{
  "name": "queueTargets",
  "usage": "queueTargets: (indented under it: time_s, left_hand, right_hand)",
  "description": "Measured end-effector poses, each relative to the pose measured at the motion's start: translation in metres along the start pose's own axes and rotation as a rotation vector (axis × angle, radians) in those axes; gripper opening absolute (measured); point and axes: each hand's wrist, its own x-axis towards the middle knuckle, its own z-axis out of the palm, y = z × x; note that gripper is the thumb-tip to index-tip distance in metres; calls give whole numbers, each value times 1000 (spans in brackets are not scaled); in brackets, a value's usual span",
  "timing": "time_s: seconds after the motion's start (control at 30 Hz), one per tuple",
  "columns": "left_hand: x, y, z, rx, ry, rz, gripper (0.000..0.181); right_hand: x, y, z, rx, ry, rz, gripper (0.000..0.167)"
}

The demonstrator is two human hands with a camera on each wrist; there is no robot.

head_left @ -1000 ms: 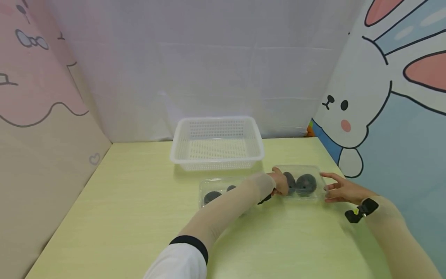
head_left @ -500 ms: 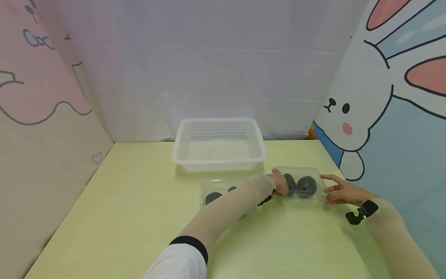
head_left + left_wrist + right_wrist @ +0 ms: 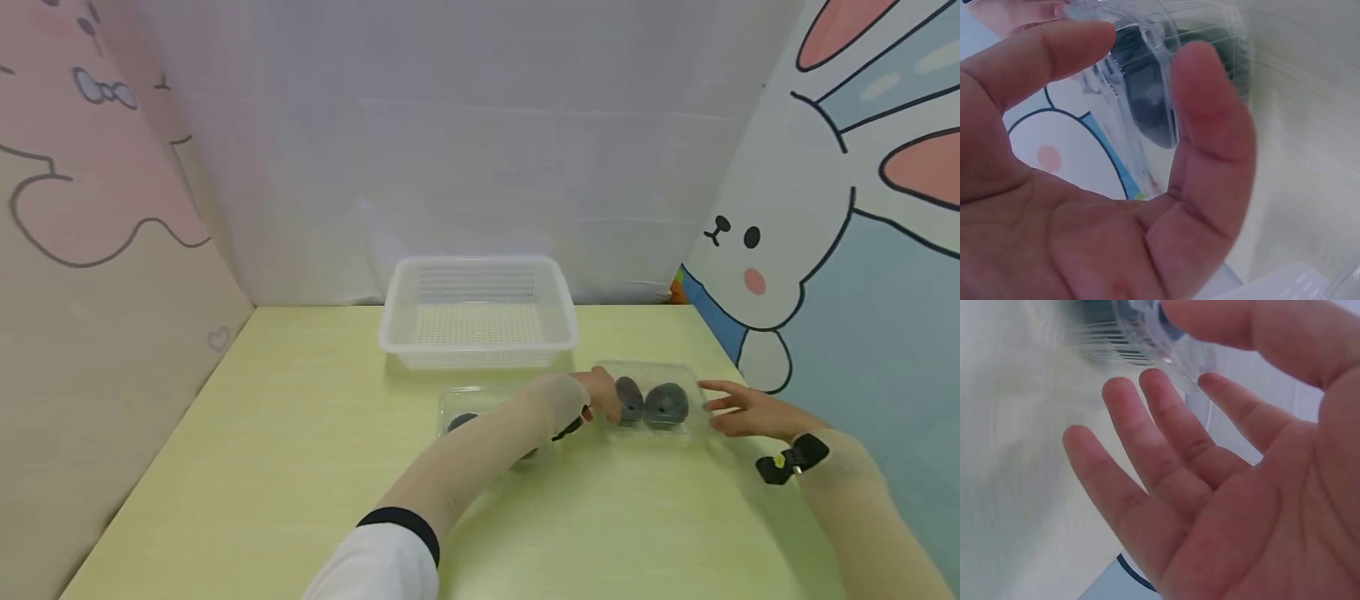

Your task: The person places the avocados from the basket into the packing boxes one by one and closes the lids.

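Observation:
A clear plastic box (image 3: 651,369) with two dark round objects (image 3: 666,406) inside lies on the table at the right. My left hand (image 3: 598,393) is at its left end. In the left wrist view, thumb and index finger are held apart in front of the clear plastic. By the right end is my right hand (image 3: 753,412), its fingers loosely spread and slightly bent; whether a fingertip still touches the box is unclear. A second clear box (image 3: 480,395) with a dark round object (image 3: 461,422) is partly hidden under my left forearm.
A white perforated plastic basket (image 3: 480,348) stands behind the boxes, with nothing visible inside. The pale yellow-green table (image 3: 300,450) is bounded by a white back sheet (image 3: 465,167) and cartoon-printed side panels (image 3: 885,350).
The view has shifted slightly. My left hand has drawn a little left from the box end, showing more of a dark object, and my right hand has eased a little right. The box stays put.

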Motion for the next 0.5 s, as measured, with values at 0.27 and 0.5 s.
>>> queueTargets:
  time_s: [0.27, 0.5]
  left_hand:
    - [0, -17, -8, -64, 110, 138, 57]
    - [-19, -41, -23, -78, 237, 300, 55]
  right_hand:
    - [-6, 3, -3, -116, 72, -30, 66]
    - [-15, 4, 3, -257, 224, 1, 69]
